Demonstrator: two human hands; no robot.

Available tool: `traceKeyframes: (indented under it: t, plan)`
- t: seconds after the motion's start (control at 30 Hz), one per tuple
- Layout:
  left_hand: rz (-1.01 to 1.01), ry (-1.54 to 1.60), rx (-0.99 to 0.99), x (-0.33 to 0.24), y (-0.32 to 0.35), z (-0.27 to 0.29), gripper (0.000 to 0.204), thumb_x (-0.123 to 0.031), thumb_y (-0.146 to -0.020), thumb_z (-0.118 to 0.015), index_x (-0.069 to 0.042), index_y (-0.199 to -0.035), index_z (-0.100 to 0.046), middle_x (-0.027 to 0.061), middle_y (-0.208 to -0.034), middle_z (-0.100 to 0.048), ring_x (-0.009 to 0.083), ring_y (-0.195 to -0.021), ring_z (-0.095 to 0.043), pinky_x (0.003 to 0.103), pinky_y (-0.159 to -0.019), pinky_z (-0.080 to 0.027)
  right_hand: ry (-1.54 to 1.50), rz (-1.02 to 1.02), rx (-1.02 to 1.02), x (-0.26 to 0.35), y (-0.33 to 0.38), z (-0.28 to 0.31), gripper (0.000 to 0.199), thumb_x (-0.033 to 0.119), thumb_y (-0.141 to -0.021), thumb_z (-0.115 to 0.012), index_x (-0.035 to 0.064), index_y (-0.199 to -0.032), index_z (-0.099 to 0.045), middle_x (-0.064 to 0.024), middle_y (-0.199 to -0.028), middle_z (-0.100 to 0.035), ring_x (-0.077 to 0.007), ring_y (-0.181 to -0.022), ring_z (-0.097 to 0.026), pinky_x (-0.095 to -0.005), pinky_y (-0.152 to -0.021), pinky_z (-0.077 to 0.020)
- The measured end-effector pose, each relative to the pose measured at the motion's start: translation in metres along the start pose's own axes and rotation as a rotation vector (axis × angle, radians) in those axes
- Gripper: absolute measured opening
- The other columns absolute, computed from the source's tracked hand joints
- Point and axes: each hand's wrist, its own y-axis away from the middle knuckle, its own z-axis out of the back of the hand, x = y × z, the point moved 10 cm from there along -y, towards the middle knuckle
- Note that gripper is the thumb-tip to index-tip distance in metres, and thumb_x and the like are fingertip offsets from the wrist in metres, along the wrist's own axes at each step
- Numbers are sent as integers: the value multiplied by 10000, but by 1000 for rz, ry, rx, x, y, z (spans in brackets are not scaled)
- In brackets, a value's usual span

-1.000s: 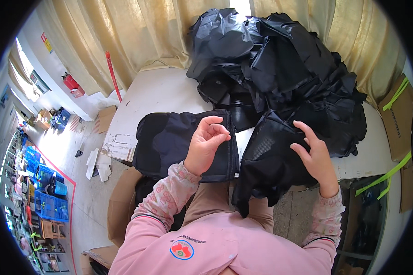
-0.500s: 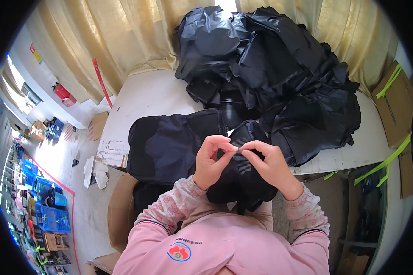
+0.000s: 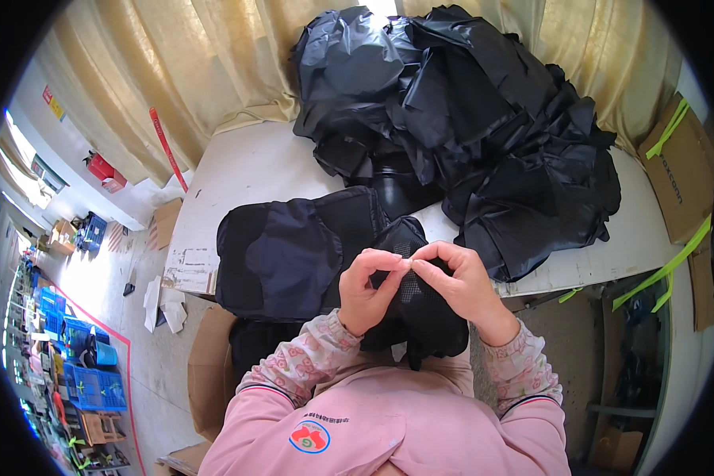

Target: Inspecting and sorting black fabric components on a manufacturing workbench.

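Above my lap, my left hand (image 3: pixel 370 287) and my right hand (image 3: pixel 462 284) meet fingertip to fingertip, each pinched with thumb against forefinger. A tiny pale bit shows between the tips, too small to name. Below them a black padded piece with a mesh panel (image 3: pixel 412 289) hangs over the table's front edge onto my lap. Left of my hands lies a flat black and navy padded fabric piece (image 3: pixel 293 254), its front part at the table edge.
A large heap of shiny black fabric pieces (image 3: pixel 460 111) covers the back and right of the white table (image 3: pixel 238 163). A dark rounded object (image 3: pixel 404 190) sits beneath its front. An open cardboard box (image 3: pixel 209 373) stands at my left; flattened cardboard (image 3: pixel 678 174) leans at right.
My fingertips have drawn closer together and sit slightly lower, still pinched. The view has shifted a little; the fabric pieces lie as before.
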Motion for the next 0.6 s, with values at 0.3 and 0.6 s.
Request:
traceKeyframes:
  t: [0.3,0.6]
  plan:
    - [-147,-76,-16,-11,2,-1,294,141,-801,-662,-20,-1017,-544,86,-899,-654,174,-838,-626,264,-763,-494,6,-15,-8,4,5,-2,133,105,-892,-617,-6,-941,-670,-49,-838,-677,-88,-771,-597,-238,-701,-471]
    - [-283,-242,-24,-29,2,1,278,86,-765,-711,-55,-984,-613,84,-914,-686,208,-799,-638,302,-734,-474,13,-8,15,6,7,-4,148,132,-911,-622,-7,-940,-664,-67,-851,-682,-113,-782,-615,-249,-718,-479]
